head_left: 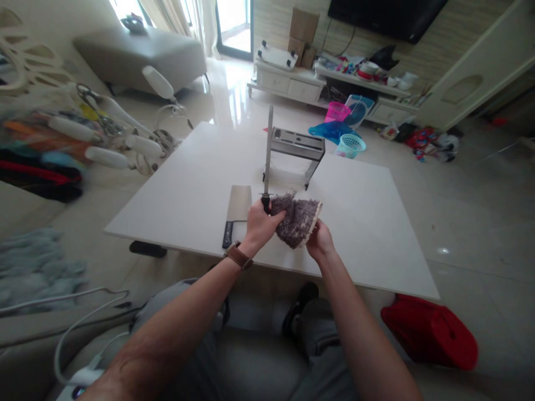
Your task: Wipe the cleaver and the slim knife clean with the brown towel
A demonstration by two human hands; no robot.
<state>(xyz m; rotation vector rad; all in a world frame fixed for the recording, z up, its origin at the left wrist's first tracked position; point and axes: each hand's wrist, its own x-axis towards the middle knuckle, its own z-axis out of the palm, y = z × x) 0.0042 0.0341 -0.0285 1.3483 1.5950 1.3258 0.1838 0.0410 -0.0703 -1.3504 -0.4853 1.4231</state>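
Observation:
My left hand (261, 223) is closed round the black handle of a long knife (268, 150), whose blade points straight up over the white table (368, 211). A brown watch strap sits on that wrist. My right hand (320, 239) grips a grey fuzzy cloth (297, 220), held against the knife handle just above the table's near edge. A cleaver (237, 210) with a dark handle lies flat on the table, just left of my left hand. Behind the knife stands a metal knife rack (297, 146).
A red bag (430, 331) lies on the floor at the right of my knees. A cluttered stand with white handles and scissors (104, 133) is at the left. Baskets (350, 146) and a low TV cabinet (292, 83) stand beyond the table. White cables (75, 328) lie near my left leg.

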